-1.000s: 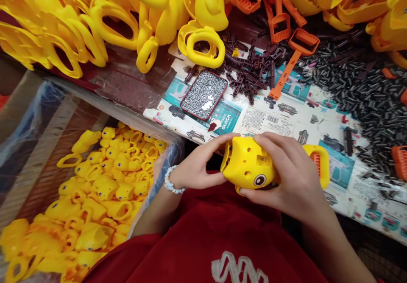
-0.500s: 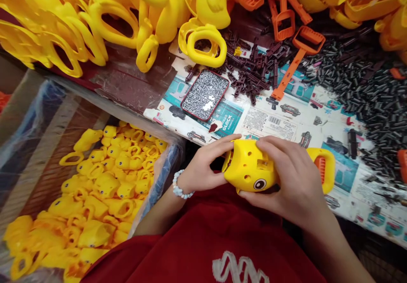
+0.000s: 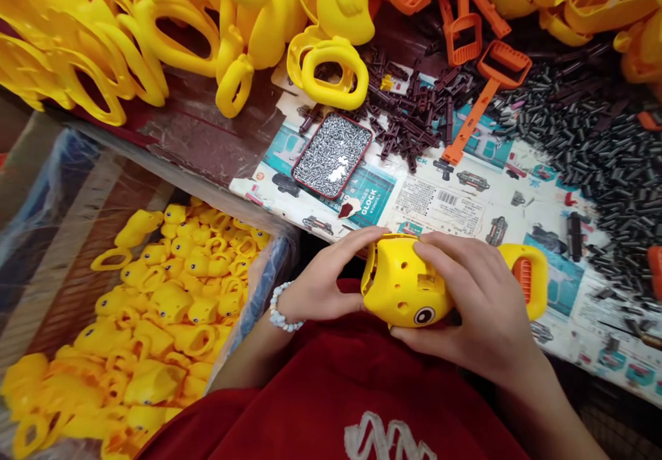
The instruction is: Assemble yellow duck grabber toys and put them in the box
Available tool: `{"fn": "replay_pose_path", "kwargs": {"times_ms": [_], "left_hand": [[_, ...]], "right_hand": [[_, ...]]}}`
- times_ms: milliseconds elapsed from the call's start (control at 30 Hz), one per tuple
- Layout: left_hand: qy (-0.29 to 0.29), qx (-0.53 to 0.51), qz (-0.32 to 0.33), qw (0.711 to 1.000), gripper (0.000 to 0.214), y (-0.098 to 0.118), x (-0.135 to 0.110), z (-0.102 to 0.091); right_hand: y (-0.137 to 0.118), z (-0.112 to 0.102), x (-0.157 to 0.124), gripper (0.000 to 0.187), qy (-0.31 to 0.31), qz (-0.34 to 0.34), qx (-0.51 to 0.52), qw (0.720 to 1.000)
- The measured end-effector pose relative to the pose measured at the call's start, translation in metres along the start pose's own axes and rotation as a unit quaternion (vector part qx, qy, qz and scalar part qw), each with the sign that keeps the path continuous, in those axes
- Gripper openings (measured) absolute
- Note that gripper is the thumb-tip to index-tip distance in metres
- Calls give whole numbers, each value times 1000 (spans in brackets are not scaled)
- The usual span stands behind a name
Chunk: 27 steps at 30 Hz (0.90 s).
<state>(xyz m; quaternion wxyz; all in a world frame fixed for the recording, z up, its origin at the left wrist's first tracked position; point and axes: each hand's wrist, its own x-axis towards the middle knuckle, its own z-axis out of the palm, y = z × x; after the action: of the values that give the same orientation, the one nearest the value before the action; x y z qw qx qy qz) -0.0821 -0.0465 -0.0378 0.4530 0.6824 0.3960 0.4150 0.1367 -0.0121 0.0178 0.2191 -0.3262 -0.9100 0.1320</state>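
Observation:
I hold a yellow duck-shaped toy with a painted eye and an orange trigger inside its handle, just above my red shirt at the table's near edge. My right hand wraps over the toy's top and side, fingers closed on it. My left hand, with a bead bracelet at the wrist, pinches the toy's front end with thumb and fingers.
A small tray of metal screws lies on the printed paper ahead. Dark brown pegs, black pins, orange triggers and yellow shells cover the back. A lined bin of finished ducks stands at left.
The toy and both hands have stayed almost in place, shifting slightly lower in view. My grip looks the same.

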Motion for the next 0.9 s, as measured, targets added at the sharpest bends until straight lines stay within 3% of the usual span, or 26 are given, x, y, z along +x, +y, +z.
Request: {"fn": "replay_pose_path", "kwargs": {"times_ms": [267,500,767,900], "left_hand": [[-25,34,58,997,65,-2,1,-5],[-18,28,42,999,62,-1,2,-5],[-22,19,33,999,63,-1,3,-4],[-21,-25,-2,999,84,-2,1,-3]], "right_hand": [[-1,0,0,59,31,7,6,999],[-2,1,0,57,-14,-1,-10,1000],[-3,3,0,60,0,5,-47,999],[-3,4,1,62,-2,9,-55,998]]}}
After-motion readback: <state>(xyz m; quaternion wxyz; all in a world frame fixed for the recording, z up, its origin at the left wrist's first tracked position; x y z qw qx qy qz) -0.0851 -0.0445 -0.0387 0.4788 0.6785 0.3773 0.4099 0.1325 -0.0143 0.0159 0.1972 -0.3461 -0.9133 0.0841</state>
